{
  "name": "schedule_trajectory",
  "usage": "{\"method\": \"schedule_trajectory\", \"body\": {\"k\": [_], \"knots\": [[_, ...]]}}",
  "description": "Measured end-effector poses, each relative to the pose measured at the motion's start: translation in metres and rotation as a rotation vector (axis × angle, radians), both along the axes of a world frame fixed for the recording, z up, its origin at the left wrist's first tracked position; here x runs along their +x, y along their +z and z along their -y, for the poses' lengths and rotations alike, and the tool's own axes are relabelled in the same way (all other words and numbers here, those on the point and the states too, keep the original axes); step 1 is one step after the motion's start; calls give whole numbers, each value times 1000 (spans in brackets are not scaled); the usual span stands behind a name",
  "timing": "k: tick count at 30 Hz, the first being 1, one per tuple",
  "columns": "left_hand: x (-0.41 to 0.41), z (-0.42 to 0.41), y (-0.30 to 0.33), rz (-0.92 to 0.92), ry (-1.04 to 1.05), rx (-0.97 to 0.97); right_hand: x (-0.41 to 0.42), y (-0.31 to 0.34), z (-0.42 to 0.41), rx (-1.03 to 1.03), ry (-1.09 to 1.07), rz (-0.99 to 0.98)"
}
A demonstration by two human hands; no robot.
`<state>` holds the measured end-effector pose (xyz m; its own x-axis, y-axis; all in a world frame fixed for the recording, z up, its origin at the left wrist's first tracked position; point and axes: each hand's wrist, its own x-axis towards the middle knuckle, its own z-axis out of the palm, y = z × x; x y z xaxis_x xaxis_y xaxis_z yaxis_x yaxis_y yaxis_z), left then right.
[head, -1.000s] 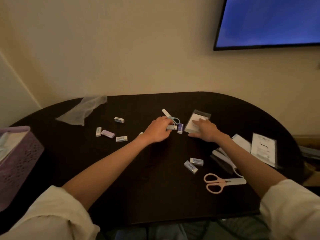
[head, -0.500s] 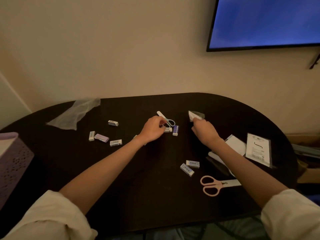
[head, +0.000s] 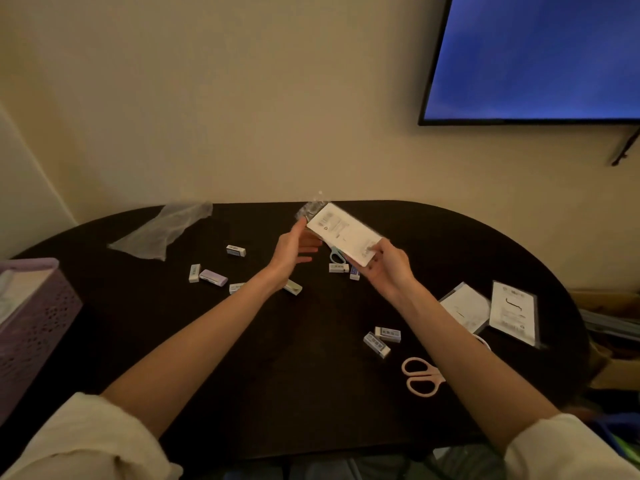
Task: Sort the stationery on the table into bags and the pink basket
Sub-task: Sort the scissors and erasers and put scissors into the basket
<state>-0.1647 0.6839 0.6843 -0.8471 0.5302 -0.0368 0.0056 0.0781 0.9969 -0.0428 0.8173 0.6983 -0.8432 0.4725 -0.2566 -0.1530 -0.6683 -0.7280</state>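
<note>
Bag point(head: 343, 237) lifted above counter point(head: 311, 375), long axis from 11 to 5 o'clock; right hand point(head: 388, 268) pinching 5 o'clock end, left hand point(head: 294, 247) with straight fingers touching 11 o'clock end.

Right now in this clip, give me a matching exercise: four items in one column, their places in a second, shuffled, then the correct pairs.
Items:
1. pink scissors
2. pink basket
3. white-card bag
4. crumpled clear bag

Places:
A. held above the table between both hands
B. far left part of the table, lying flat
C. on the table beside the right forearm
D. at the left edge of the view

Pairs: 1-C, 2-D, 3-A, 4-B. The right hand grips the bag's near end; the left hand touches its far end.
</note>
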Motion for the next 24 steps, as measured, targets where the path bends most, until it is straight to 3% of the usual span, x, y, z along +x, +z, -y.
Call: {"method": "schedule_trajectory", "body": {"k": [3, 7, 14, 17, 19, 22, 24], "knots": [[2, 9, 4, -56, -6, 35, -3, -4, 9, -171, 82, 50], [-1, 16, 8, -62, -33, 93, -10, -11, 20, -129, 175, 222], [-14, 26, 8, 394, 83, 412, -22, -13, 42, -49, 381, 291], [-19, 34, 10, 519, 104, 496, -29, -13, 45, 126, 458, 312], [-22, 39, 10, 559, 110, 536, -32, -14, 45, 365, 481, 355], [-25, 45, 15, 594, 119, 568, -45, -19, 36, 805, 259, 399], [-27, 49, 18, 585, 112, 550, -60, -22, 20, 975, 88, 460]]}}
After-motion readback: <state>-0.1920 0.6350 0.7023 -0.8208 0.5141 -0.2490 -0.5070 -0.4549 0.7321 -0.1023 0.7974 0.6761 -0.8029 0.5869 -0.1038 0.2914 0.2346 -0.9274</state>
